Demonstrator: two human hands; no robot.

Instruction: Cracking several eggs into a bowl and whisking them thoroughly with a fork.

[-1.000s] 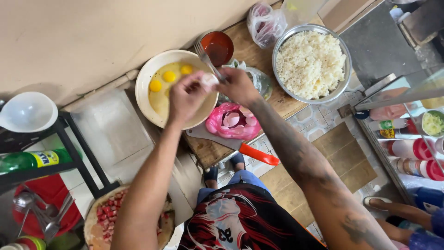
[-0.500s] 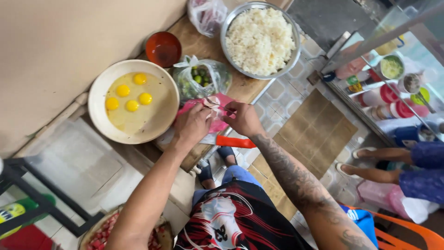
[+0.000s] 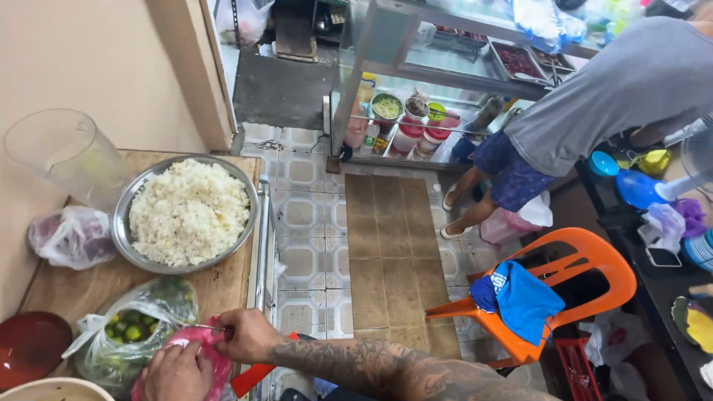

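Pinching a thin metal piece, too small to identify, your right hand [image 3: 245, 336] presses against the pink bag [image 3: 212, 356] at the wooden tabletop's [image 3: 223, 286] near edge, while your left hand [image 3: 174, 373], cut off by the frame, rests on that bag, hiding its contents, beside the bag of limes [image 3: 134, 330].

On the near-left table I saw the rice bowl [image 3: 189, 215], a plastic jug [image 3: 63, 152] beyond it and a bag of limes [image 3: 130, 334] nearer. A chair [image 3: 572, 289] stood right, across the tiled floor [image 3: 308, 223].
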